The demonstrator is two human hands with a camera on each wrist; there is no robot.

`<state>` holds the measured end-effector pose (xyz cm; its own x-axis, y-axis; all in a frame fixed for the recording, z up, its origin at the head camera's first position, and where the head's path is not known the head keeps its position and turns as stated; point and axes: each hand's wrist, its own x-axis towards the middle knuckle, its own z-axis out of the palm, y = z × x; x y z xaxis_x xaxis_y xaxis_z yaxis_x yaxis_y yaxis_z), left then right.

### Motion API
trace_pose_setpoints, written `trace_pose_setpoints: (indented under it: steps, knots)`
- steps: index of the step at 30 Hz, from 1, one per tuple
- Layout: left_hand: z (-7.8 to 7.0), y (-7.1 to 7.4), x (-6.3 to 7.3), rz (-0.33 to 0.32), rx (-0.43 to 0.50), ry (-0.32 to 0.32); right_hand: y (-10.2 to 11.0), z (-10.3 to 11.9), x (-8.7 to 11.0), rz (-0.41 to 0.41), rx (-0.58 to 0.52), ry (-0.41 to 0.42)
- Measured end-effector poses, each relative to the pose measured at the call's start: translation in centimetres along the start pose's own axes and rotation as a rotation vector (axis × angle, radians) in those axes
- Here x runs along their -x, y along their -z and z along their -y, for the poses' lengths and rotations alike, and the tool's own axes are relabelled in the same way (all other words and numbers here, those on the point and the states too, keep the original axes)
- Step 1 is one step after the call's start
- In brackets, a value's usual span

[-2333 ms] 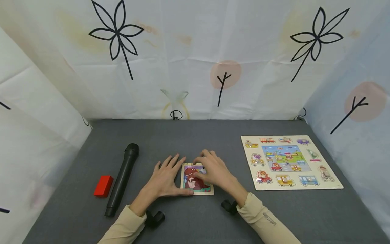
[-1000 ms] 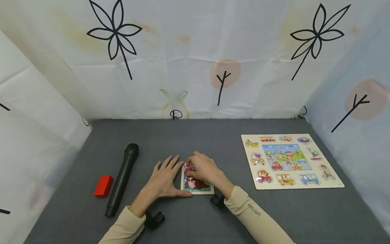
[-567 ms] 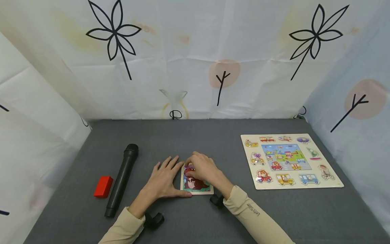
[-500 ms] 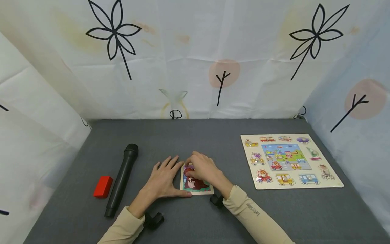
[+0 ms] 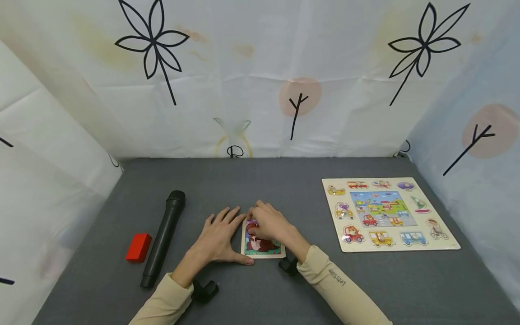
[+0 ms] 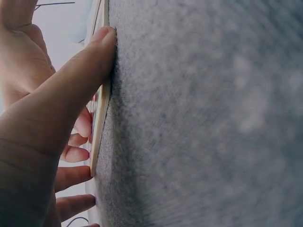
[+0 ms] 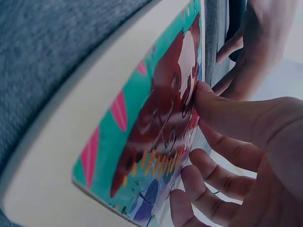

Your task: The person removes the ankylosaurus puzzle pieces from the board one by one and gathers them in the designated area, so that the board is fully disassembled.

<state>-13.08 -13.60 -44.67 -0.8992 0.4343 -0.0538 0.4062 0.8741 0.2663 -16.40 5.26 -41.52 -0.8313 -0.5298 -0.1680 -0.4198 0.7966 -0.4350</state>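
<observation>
Gray counter (image 5: 300, 189) carries the dinosaur puzzle (image 5: 264, 248), no clear long axis: left hand (image 5: 218, 240) spread at its left, thumb touching its near edge; right hand (image 5: 271, 224) nearer, bent over its picture, pinching or not I cannot tell.

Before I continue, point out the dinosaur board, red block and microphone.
Dinosaur board (image 5: 264, 246): head view, lower part of its picture.
Red block (image 5: 138, 246): head view, top face.
Microphone (image 5: 163, 241): head view, middle of its handle.
</observation>
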Motion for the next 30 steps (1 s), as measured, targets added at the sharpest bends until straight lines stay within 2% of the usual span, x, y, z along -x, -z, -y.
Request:
trace_pose_setpoints:
  steps: [14, 24, 30]
  knots:
    - [0.08, -0.1, -0.22, -0.034, -0.01, -0.011, 0.09, -0.18, 0.12, -0.009, -0.021, 0.05]
    - [0.04, -0.07, -0.22, -0.024, -0.016, -0.002, 0.02, -0.37, 0.1, -0.026, -0.024, 0.121]
    - [0.0, -0.01, -0.18, -0.016, -0.004, 0.005, -0.02, -0.35, 0.06, -0.016, -0.055, 0.103]
